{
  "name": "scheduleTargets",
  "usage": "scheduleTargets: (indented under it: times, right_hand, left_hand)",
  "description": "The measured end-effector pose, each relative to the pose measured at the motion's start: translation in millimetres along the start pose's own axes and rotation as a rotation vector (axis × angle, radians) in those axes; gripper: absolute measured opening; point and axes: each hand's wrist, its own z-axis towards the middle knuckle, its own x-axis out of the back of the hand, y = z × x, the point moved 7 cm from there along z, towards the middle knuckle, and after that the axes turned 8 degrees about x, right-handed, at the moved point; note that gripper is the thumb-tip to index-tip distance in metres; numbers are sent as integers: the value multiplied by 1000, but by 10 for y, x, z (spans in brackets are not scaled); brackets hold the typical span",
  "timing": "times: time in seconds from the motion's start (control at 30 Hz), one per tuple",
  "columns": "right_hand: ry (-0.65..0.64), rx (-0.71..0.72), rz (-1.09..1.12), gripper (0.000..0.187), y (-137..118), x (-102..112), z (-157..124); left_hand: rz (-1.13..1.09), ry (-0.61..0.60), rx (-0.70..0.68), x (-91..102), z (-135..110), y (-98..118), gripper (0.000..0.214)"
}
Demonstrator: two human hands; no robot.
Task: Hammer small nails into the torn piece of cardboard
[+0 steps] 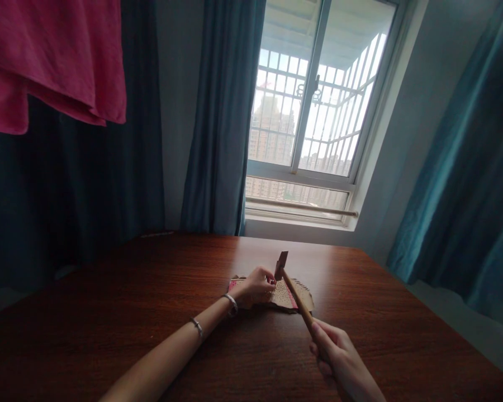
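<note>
My right hand is wrapped round the wooden handle of a hammer. The dark hammer head is raised just beside the fingertips of my left hand. Those left fingers are pinched together over a torn piece of cardboard; whatever they hold is too small to make out. The cardboard lies flat on the table, brown with pink parts and many small dark dots or holes across it. A row of short dark marks runs along its far right edge. Part of the cardboard is hidden under my left hand.
The glossy brown wooden table stretches out on all sides of the cardboard. Behind it are a barred window and blue curtains. A pink cloth hangs at the upper left.
</note>
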Motion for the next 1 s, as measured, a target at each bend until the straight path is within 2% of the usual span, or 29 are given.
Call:
scheduleTargets:
  times: [0.87,1.0]
  right_hand:
    - [1,2,32,39,36,10,14]
    - [-9,6,20,38,19,1,18]
  left_hand:
    - [-13,11,-26,-36,31,-27,26]
    - [-29,-2,16,-34,11,-30,28]
